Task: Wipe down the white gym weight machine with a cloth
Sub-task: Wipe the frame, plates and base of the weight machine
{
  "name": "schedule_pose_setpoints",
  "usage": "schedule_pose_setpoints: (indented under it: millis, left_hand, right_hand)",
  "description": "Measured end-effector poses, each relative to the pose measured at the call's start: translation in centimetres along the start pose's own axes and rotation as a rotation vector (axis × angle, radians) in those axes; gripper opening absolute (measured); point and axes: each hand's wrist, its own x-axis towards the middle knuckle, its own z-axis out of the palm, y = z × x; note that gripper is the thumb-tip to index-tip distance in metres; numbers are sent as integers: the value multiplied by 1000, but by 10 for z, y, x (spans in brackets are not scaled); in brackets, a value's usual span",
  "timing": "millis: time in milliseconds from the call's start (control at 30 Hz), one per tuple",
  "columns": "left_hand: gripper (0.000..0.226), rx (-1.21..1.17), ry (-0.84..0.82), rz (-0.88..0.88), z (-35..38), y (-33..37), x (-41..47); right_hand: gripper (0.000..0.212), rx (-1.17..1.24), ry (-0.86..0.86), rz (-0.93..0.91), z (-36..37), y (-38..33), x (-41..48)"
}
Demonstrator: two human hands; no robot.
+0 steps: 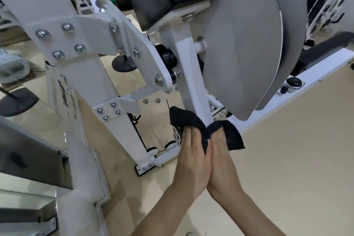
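Note:
A white gym weight machine fills the view, and one slanted white post [193, 84] of it runs down the middle. A black cloth [232, 136] is wrapped round the foot of that post. My left hand [193, 157] holds the cloth's left part against the post, fingers pointing up along it. My right hand [223, 161] holds the right part, with its heel pressed against my left hand. Both hands meet just below the post, and their fingertips are hidden in the cloth.
A large grey curved plate [243, 44] hangs right above the cloth. A bolted white bracket [80, 30] and frame leg stand to the left, with cable pulleys [168, 145] near the beige floor. A white base rail [314, 78] runs off to the right.

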Motion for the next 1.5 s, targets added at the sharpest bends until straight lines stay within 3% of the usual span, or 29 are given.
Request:
schedule_pose_setpoints:
  millis: [100,200,367,500,567,634,834,1034,1168,1234,1301,1435,1501]
  left_hand:
    - [33,356,-40,288,-26,-9,-6]
    - [35,490,23,395,-57,4,24]
    - [55,1224,-130,449,-96,44,83]
    - [57,1427,-81,417,-110,63,110]
    - [56,1386,-64,387,-121,68,118]
    - [53,1296,91,382,-136,68,119]
    - [31,715,388,382,-159,34,91]
    - [13,512,374,506,-132,25,62]
    - [15,252,543,344,-150,33,73]
    - [19,91,495,115,-159,34,86]
    - [22,-66,393,-29,-159,30,89]
    - [22,20,224,111,-156,25,73]
    - [17,-43,254,174,-160,30,74]
  right_hand:
    - [57,158,48,-90,-2,-14,10]
    - [50,239,144,-180,-16,-37,45]
    - [73,294,169,-159,-21,-49,48]
    - [74,297,228,-207,-19,-65,50]
    - [68,289,250,-220,-26,-74,70]
    - [61,300,261,-252,-38,-84,96]
    - [60,216,245,-399,-60,-100,139]
    - [46,277,428,-287,-49,-68,86]
    - [48,289,398,-342,-65,-95,112]
    - [47,269,272,-361,-65,-108,123]
    - [38,222,306,-354,-61,-103,116]
    - [15,65,298,-259,-56,-80,78]
    - [21,119,441,-276,-61,-87,80]
